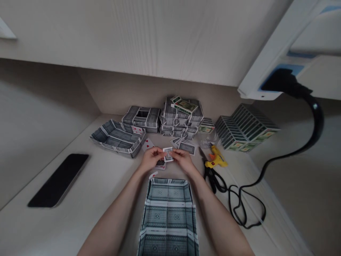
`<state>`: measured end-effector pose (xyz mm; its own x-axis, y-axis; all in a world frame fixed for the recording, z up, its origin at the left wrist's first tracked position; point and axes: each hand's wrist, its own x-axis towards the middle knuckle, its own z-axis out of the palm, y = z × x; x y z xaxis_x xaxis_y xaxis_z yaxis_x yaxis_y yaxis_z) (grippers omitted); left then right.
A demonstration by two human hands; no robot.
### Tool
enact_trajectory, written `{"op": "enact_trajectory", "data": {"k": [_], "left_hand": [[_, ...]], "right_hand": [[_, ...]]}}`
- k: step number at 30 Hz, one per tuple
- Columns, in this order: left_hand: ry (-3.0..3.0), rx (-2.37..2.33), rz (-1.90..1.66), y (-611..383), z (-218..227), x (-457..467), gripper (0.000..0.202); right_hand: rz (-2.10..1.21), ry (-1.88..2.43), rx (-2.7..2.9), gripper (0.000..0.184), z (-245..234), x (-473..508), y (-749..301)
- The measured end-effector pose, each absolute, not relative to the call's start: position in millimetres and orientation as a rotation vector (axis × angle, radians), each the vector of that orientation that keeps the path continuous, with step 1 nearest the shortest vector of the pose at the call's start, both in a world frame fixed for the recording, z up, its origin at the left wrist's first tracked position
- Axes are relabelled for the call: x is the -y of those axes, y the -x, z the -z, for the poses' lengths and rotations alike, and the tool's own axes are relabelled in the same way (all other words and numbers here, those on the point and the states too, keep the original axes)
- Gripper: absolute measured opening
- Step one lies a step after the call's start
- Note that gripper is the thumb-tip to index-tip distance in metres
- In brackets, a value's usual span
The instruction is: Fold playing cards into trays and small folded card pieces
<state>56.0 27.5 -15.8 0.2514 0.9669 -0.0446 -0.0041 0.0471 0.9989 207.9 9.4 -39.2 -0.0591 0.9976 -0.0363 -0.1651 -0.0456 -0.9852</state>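
Both of my hands meet over the desk and pinch one small folded playing card [168,154] between them. My left hand [151,158] grips its left edge and my right hand [182,158] grips its right edge, fingers closed on it. Directly below my forearms lies a long tray made of grey patterned playing cards [168,213]. A few loose cards [184,145] lie just beyond my fingers, and a red-suited card [147,144] lies to their left.
A card tray [117,138] and a card box [141,118] stand at back left, and a stack of folded card pieces [181,119] behind. Rows of card packs [246,129] lie right. A yellow glue gun [217,158], scissors [214,177], black cable [247,206] and phone [60,179] lie around.
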Motion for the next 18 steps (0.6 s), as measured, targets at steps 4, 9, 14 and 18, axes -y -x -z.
{"op": "enact_trajectory", "data": {"k": [4, 9, 14, 18], "left_hand": [[-1.266, -1.022, -0.991, -55.2, 14.8, -28.3, 0.028], [-1.251, -1.006, -1.016, -54.3, 17.3, -31.0, 0.028], [-1.255, -1.003, -1.017, -54.1, 18.5, -31.3, 0.028], [-1.252, -1.019, -1.008, -53.8, 18.5, -31.0, 0.029]], "right_hand": [[-1.314, 1.109, 1.101, 0.025, 31.8, -6.5, -203.9], [-1.311, 1.131, 1.148, 0.029, 24.3, -4.1, -199.9], [-1.288, 1.162, 1.210, 0.032, 26.4, -4.9, -200.6], [-1.296, 1.155, 1.191, 0.033, 28.7, -4.8, -201.3]]}}
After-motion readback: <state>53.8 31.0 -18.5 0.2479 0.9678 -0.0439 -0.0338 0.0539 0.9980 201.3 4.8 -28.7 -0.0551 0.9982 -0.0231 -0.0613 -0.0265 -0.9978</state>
